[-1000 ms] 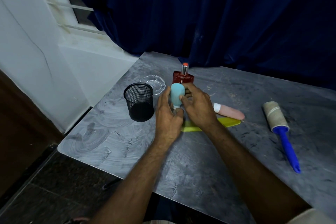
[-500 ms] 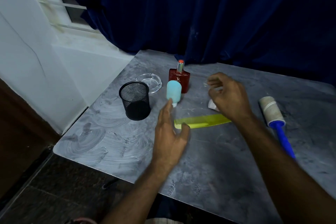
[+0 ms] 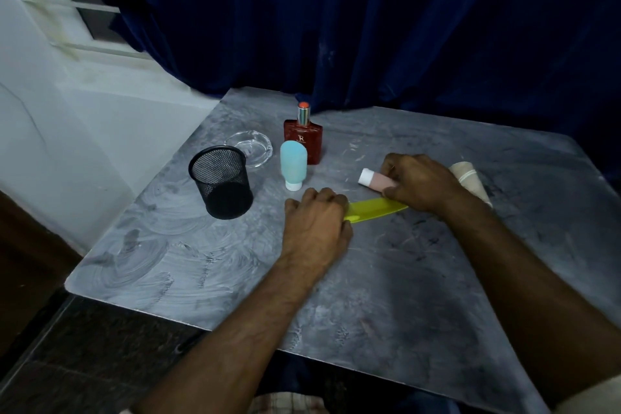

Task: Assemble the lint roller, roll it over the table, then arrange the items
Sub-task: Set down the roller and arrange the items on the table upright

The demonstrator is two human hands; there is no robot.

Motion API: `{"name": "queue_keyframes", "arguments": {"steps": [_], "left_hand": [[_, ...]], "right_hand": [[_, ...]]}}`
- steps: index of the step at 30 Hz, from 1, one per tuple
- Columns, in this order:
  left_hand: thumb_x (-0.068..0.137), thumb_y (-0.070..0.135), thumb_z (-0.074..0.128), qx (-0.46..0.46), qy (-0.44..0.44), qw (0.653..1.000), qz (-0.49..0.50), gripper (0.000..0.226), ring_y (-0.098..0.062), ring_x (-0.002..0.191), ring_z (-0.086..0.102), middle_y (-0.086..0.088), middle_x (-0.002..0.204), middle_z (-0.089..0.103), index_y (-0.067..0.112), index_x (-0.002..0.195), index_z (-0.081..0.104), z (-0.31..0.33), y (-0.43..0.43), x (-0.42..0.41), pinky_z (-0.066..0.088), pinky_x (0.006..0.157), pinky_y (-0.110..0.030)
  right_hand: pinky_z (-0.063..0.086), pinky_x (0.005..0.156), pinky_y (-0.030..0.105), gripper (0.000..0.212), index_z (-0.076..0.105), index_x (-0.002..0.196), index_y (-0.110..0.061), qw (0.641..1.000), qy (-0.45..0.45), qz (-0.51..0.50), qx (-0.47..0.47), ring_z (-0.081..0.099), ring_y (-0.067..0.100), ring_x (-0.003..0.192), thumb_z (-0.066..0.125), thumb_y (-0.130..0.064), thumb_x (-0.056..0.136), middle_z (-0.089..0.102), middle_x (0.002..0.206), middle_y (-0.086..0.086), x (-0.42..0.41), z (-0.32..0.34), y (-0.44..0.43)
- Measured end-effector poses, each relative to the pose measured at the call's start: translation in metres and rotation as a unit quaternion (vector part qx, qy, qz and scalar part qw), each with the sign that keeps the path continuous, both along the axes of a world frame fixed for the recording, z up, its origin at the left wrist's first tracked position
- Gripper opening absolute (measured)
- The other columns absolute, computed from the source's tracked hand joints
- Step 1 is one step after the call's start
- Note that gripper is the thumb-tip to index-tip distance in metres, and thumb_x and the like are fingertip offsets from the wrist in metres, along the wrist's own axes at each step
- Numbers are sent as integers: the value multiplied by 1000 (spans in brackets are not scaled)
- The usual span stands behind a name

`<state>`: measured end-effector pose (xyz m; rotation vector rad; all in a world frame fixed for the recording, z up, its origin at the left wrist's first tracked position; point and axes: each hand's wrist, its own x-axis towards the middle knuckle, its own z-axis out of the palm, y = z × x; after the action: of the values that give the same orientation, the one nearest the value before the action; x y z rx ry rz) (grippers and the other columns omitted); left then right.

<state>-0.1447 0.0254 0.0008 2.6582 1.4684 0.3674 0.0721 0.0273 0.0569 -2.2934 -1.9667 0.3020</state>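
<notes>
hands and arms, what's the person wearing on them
Nothing on either: the left hand and right hand are bare, no gloves, rings, watch or bands visible. Both forearms are uncovered; only a pale sleeve edge shows high on the right arm.

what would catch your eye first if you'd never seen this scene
Two bare hands meet at mid-table: the left hand presses on a bright yellow-green comb, the right hand closes on a pink tube. Behind them stand a red perfume bottle and a blue bottle.

Dim, bluish light from left (edges bend w/ wide-angle).
</notes>
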Motion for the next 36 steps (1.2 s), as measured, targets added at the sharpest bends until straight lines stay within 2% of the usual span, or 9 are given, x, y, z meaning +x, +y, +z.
{"name": "queue_keyframes", "arguments": {"steps": [5,12,16,19,22,27,30,33,36], "left_hand": [[97,44,62,0,11,1000,-23,41,-26,119,58,2,129,66,25,133,64,3,-7,0,42,97,-48],[94,47,56,12,-12,994,-105,42,-25,117,57,3,127,65,27,129,68,-4,-60,0,41,93,-46],[93,50,52,0,-28,993,-116,42,-23,116,58,6,126,66,29,126,69,-5,-79,-4,42,92,-47],[92,44,60,-24,-161,981,-102,32,-15,106,65,11,117,72,31,117,75,-1,-77,-21,48,89,-43],[90,30,70,-62,-362,930,-27,26,-4,92,68,15,111,73,27,115,75,6,-60,-48,55,82,-23],[93,20,78,-59,-441,895,21,45,-9,98,71,14,127,60,28,135,64,16,-23,-78,56,70,-15],[92,17,79,-82,-434,897,17,51,-8,99,72,9,131,63,26,141,64,16,-11,-82,60,73,-19],[92,11,77,-99,-434,895,18,48,-6,98,73,7,127,70,22,137,69,14,-3,-81,62,77,-26],[91,9,77,-115,-441,890,21,49,-1,99,72,12,127,73,22,138,69,11,-2,-80,59,73,-15]], "right_hand": [[56,83,43,43,61,107,-25,1000,12,-10,4,62,23,101,84,-40,74,68,107,1,2,4,-2],[54,71,29,38,62,96,-29,964,218,-69,134,67,10,85,85,-40,67,68,91,-11,3,0,-17],[58,77,43,46,64,96,-29,929,333,-78,140,70,22,90,76,-55,60,70,97,-2,-8,0,-26],[58,66,46,34,65,102,-23,915,380,-55,124,75,26,82,82,-39,77,71,104,6,-17,0,-34],[53,59,41,23,69,106,-20,906,410,-22,103,69,17,72,81,-25,88,71,105,6,-24,0,-41],[53,53,29,26,74,106,-5,870,476,53,122,61,10,66,84,-8,82,70,100,16,-45,-3,-39],[56,58,25,34,74,109,-8,859,490,72,131,65,11,76,87,-4,78,70,107,11,-63,-6,-30],[57,77,20,47,71,115,-18,867,470,96,136,68,7,99,92,-7,73,71,110,-10,-79,-9,-21],[57,81,22,55,65,118,-22,872,455,103,146,68,8,110,92,-7,73,71,114,-14,-92,-13,-14]]}}
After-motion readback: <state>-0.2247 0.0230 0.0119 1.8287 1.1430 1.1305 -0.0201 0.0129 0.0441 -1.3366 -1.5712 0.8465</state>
